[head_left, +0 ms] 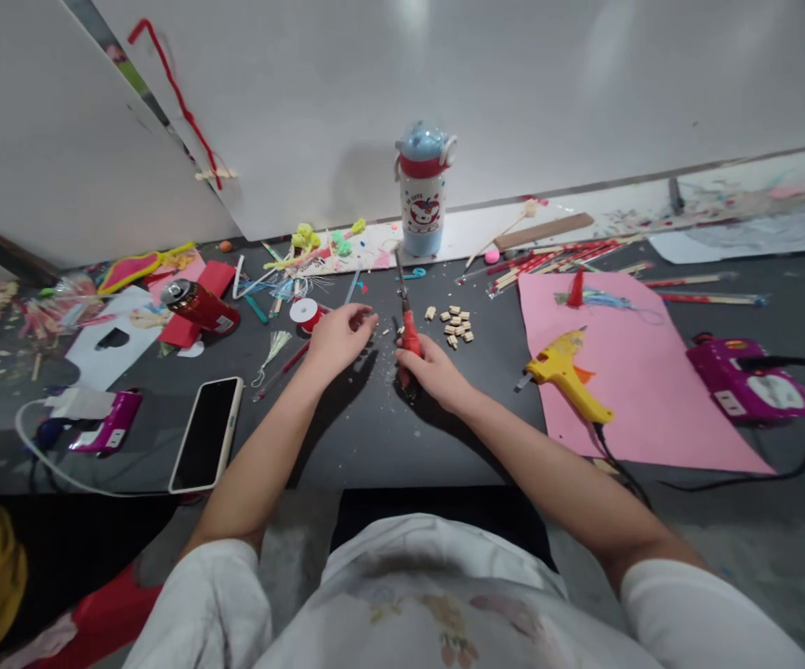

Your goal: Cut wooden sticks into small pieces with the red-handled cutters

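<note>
The right hand (436, 370) grips the red-handled tool (411, 333); the left hand (338, 342), curled, contents unclear, is best placed clear of the metal tip (402, 282).

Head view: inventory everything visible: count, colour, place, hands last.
Table: 1, dark grey, across middle
Red-handled tool: 1, red and dark, centre
Small pieces: about ten, pale, right of tool
Spool: 1, red and white, left of tool
Bottle: 1, white, blue, red, back centre
Can: 1, red, left
Phone: 1, black and white, front left
Power strips: 2, purple, far left, far right
Paper sheet: 1, pink, right
Glue gun: 1, yellow, right
Patterned sticks: several, red and pale, back right
Craft scraps: many, mixed colours, back left
Bent strip: 1, red, wall, upper left
Left hand: 1, bare, left of tool, grip unclear
Right hand: 1, bare, holding tool
</note>
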Tool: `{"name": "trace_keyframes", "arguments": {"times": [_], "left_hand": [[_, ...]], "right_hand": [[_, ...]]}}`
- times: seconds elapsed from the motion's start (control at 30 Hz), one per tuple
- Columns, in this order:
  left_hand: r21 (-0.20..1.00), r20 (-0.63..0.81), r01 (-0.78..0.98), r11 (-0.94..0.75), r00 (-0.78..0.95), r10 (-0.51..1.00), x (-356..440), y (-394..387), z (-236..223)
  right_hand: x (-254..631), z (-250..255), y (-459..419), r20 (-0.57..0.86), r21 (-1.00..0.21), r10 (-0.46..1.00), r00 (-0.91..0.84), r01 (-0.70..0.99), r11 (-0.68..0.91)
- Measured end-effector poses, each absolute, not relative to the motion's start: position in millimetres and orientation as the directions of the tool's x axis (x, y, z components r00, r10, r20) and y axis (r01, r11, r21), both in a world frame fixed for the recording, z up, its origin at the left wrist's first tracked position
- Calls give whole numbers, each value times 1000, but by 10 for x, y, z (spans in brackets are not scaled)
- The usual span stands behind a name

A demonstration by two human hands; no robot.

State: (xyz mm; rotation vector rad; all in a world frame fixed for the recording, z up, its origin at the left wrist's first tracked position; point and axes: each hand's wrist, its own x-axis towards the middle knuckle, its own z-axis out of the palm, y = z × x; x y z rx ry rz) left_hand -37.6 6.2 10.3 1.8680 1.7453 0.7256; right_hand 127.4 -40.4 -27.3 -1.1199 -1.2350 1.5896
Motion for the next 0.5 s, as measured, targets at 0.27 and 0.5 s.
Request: {"name": "trace_keyframes", "arguments": {"times": [0.27, 0.5], "left_hand": [[163, 47, 980, 116, -125, 991, -247, 1147, -15], [90, 121, 987, 131, -141, 983, -177, 1375, -151]], "right_hand": [[1281, -322, -322, -163, -975, 965, -205, -116, -190], [1296, -350, -247, -112, -985, 978, -177, -107, -133]]}}
